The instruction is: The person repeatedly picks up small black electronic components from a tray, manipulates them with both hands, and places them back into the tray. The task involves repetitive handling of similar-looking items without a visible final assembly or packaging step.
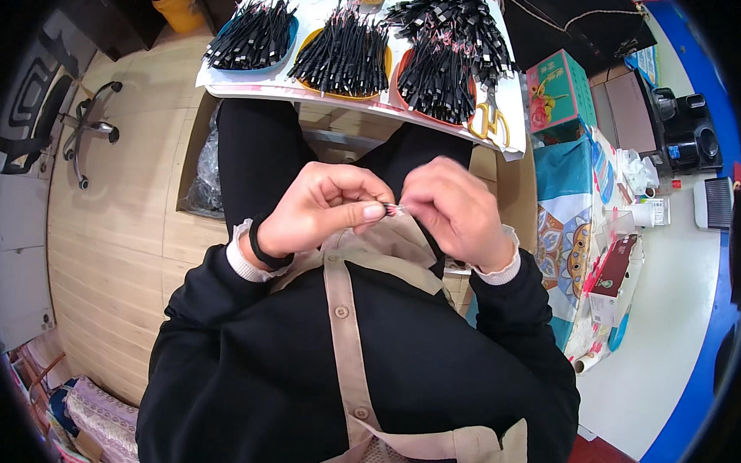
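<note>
Above my lap, my left hand (330, 206) pinches a short black cable (394, 209) between thumb and fingers. Thin pink and pale wires stick out of its end toward the right. My right hand (453, 210), slightly blurred, has its fingers drawn together at those wire ends; its fingertips are partly hidden. On the white table beyond my knees lie piles of similar black cables with plugs and pink wire ends: one in a blue tray (293, 34), one in a yellow tray (388, 61), one in an orange-red tray (402, 65). Behind them, a loose heap (476, 19) spreads at the right.
Yellow-handled scissors (490, 125) lie at the table's near right corner. A cardboard box (196, 144) with clear plastic stands under it. To the right are a green-and-red carton (561, 95) and a cluttered white counter (661, 323). An office chair (89, 124) stands left.
</note>
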